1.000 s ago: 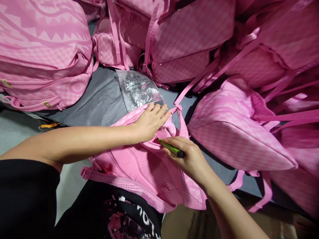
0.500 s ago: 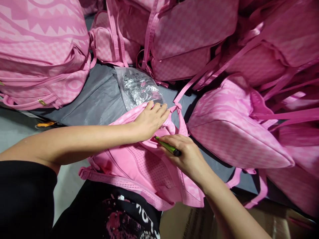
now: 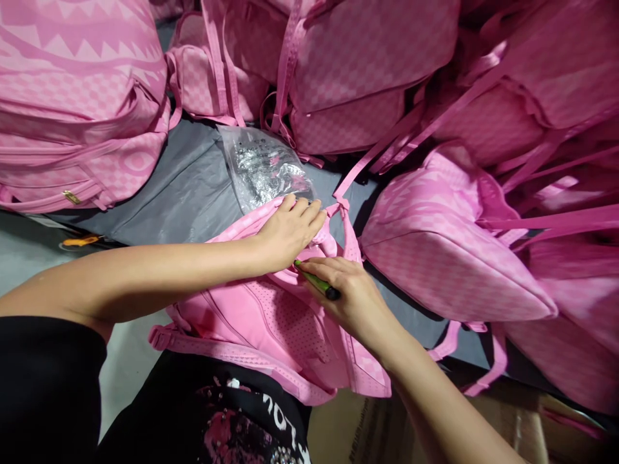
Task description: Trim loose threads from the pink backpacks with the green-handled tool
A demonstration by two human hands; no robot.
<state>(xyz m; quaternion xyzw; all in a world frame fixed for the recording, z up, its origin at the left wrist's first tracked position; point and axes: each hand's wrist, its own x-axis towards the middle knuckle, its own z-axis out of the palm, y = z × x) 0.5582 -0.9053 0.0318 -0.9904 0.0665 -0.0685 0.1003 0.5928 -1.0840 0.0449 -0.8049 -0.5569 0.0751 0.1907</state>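
Observation:
A pink backpack (image 3: 271, 322) lies back-side up in front of me, its perforated padding facing me. My left hand (image 3: 289, 232) rests on its top edge, fingers curled over the fabric near the carry loop (image 3: 344, 222). My right hand (image 3: 349, 293) is closed round a green pen-like tool (image 3: 316, 283) with a black end, its tip pressed against the backpack just below my left hand.
Several more pink checkered backpacks (image 3: 449, 258) are piled at the left, back and right, straps trailing. A clear plastic bag with silvery contents (image 3: 265, 167) lies on the grey sheet (image 3: 188, 193) beyond my left hand. A brown cardboard box (image 3: 353, 425) sits at the bottom edge.
Both hands have shifted slightly left and up in the picture with the camera's drift. The green tool's tip has slid a little closer under my left hand.

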